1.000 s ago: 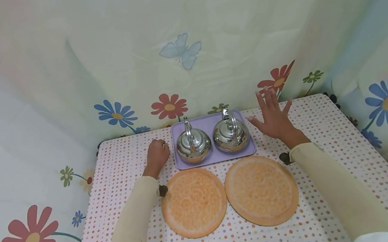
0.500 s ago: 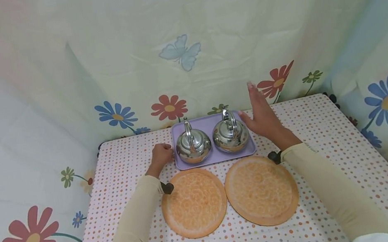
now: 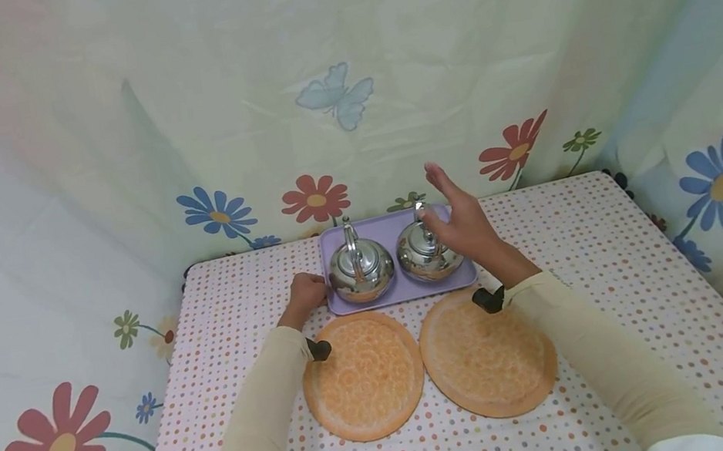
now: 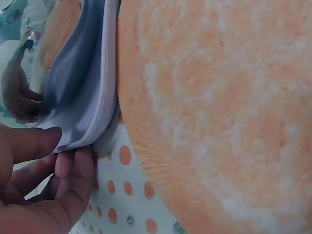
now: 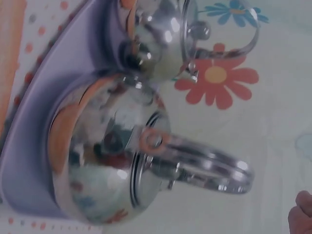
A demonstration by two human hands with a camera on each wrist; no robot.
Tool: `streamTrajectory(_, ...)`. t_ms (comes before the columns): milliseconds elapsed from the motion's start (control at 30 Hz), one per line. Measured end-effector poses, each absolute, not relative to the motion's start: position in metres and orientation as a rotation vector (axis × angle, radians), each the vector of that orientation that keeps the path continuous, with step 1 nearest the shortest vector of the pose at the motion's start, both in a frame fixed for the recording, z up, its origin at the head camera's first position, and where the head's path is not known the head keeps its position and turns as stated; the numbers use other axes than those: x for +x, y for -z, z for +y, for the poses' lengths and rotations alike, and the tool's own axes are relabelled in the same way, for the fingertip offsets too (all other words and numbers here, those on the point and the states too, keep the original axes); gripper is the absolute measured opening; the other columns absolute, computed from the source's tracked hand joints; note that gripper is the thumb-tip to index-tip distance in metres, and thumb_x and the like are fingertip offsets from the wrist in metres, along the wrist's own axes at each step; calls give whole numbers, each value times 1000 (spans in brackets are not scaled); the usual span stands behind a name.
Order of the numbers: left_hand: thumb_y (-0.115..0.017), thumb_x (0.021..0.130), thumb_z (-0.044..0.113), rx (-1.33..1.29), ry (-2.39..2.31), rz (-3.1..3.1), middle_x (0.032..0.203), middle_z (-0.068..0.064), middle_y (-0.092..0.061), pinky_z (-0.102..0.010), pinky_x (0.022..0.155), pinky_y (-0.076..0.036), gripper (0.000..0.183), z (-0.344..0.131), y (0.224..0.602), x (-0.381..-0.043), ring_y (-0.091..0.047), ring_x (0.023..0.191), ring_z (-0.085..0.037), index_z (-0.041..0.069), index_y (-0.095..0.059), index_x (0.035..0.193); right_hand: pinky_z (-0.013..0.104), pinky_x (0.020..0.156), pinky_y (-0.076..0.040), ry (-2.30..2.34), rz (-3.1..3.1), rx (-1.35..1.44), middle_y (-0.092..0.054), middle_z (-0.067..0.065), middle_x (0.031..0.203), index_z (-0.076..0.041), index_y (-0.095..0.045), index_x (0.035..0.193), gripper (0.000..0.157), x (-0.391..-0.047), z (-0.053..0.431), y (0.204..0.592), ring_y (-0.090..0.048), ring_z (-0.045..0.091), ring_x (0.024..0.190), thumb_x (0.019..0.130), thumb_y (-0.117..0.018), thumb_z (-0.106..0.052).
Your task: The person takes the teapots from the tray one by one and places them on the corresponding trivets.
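On the table's far side lies a purple tray (image 3: pixel 387 228) carrying two shiny metal kettles, the left kettle (image 3: pixel 362 276) and the right kettle (image 3: pixel 419 260). My left hand (image 3: pixel 307 292) pinches the tray's left edge; in the left wrist view its thumb (image 4: pixel 36 144) lies over the rim with fingers curled underneath. My right hand (image 3: pixel 463 230) hovers at the right kettle with fingers extended, overlapping its handle in the head view. In the right wrist view the near kettle's handle (image 5: pixel 209 161) is free, and fingertips (image 5: pixel 302 214) show at the lower right corner.
Two round orange mats, a left mat (image 3: pixel 365 381) and a right mat (image 3: pixel 486 355), lie just in front of the tray. The dotted tablecloth (image 3: pixel 602 236) covers the table. Flower-printed curtains (image 3: pixel 227 121) rise behind and at both sides.
My right hand has moved left, from beside the tray to over the right kettle. My left hand has come right from the cloth and taken hold of the tray's edge.
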State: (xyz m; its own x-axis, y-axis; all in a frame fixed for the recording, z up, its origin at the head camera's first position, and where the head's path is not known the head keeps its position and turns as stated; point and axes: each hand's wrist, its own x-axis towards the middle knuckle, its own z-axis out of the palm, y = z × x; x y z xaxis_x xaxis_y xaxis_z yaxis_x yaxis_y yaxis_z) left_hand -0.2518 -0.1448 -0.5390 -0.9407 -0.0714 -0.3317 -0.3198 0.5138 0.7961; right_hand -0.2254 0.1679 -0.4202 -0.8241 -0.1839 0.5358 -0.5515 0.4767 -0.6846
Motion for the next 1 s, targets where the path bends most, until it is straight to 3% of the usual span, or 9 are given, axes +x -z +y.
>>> streamTrajectory(133,-58,81,-5,-311,-1345,2577,74,-14,-68,-24,49,-44,13,-144,540,-252,-55,53,-13,-2,-71,77,36,111,-30,-1545,-2310,616,-33,12,153,-2,-23,153,73,-223,157,422,-36,25,137,92,-64,-1)
streamTrajectory(200,-55,77,-6,-297,-1316,2612,53,-7,-58,-23,44,-35,23,-144,541,-252,-44,45,-11,3,-59,57,36,110,-31,-1688,-2318,613,-33,11,154,-3,-22,153,70,-221,151,424,-37,26,137,94,-61,-2)
streamTrajectory(300,-51,74,-8,-263,-1302,2634,42,2,-44,-23,41,-26,34,-144,543,-254,-32,40,-10,12,-43,47,42,109,-32,-1856,-2317,618,-32,18,152,3,-21,151,67,-213,142,421,-37,34,135,95,-58,2)
streamTrajectory(400,-50,74,-7,-235,-1292,2647,42,3,-43,-23,41,-26,33,-144,545,-254,-32,40,-9,12,-44,47,49,108,-33,-1930,-2322,620,-33,22,151,7,-22,149,65,-206,135,415,-38,38,134,94,-57,4)
streamTrajectory(467,-50,75,-6,-224,-1279,2664,45,1,-46,-22,42,-29,26,-144,546,-254,-36,43,-10,5,-51,51,50,107,-34,-1948,-2321,626,-34,25,150,9,-23,148,65,-202,131,412,-38,40,133,93,-58,6)
streamTrajectory(600,-52,77,-5,-212,-1245,2709,56,-3,-58,-21,47,-37,19,-142,544,-253,-48,53,-13,-5,-72,76,46,107,-35,-1964,-2322,621,-37,24,148,9,-27,147,64,-201,128,410,-41,38,132,93,-60,5)
streamTrajectory(867,-52,81,-3,-198,-1172,2739,89,-16,-68,-21,54,-40,31,-141,542,-251,-56,70,-19,-6,-72,104,32,98,-46,-2022,-2377,651,-49,29,135,14,-41,139,50,-199,119,416,-49,40,125,93,-60,5)
streamTrajectory(1000,-51,82,-4,-179,-1176,2749,77,-13,-64,-23,51,-37,27,-140,545,-252,-50,61,-17,-4,-74,96,25,92,-48,-2126,-2364,652,-51,29,133,13,-45,136,46,-202,114,426,-51,39,122,93,-59,5)
